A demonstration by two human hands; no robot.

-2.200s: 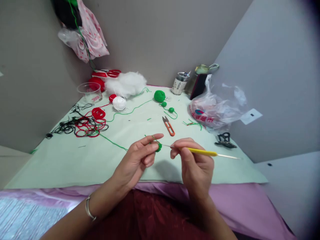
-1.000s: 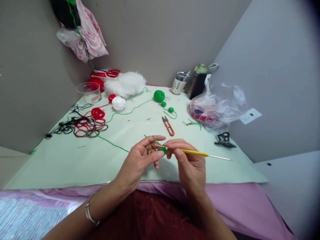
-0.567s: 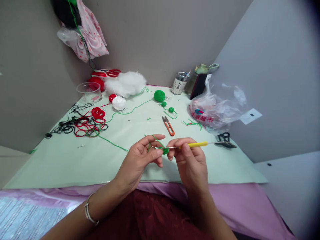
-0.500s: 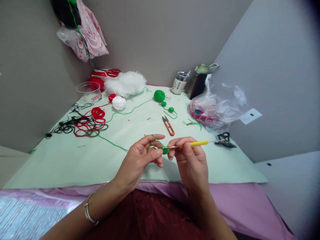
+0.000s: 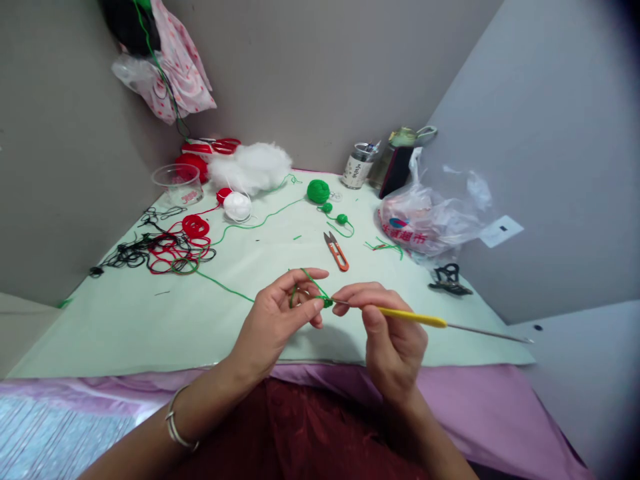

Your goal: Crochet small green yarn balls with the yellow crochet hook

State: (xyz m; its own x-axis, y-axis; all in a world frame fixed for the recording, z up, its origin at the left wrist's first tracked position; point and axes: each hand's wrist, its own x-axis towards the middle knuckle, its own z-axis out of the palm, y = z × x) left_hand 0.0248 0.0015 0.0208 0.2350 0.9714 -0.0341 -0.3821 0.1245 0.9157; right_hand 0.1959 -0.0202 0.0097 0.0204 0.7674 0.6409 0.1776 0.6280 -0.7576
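My left hand (image 5: 280,313) pinches a small green crochet piece (image 5: 328,303) between thumb and fingers, with green yarn (image 5: 314,282) stretched over the raised index finger. In my right hand (image 5: 390,333) is a crochet hook (image 5: 420,319) with a yellow handle, gripped between thumb and fingers. Its thin metal tip reaches the green piece; whether it sits inside a loop is too small to tell. The hook's other metal end points out to the right. From the left hand, the yarn strand (image 5: 225,286) runs left across the table.
Orange thread snips (image 5: 337,252) lie just beyond my hands. Behind are a green yarn ball (image 5: 318,191), white stuffing (image 5: 253,167) and a clear cup (image 5: 179,185). Tangled black and red yarn (image 5: 165,250) lies left. A plastic bag (image 5: 430,217) and a black clip (image 5: 450,280) are at right.
My right hand has turned and shifted slightly right and down. The hook now slants down to the right, showing its long far end. The left hand has barely moved.
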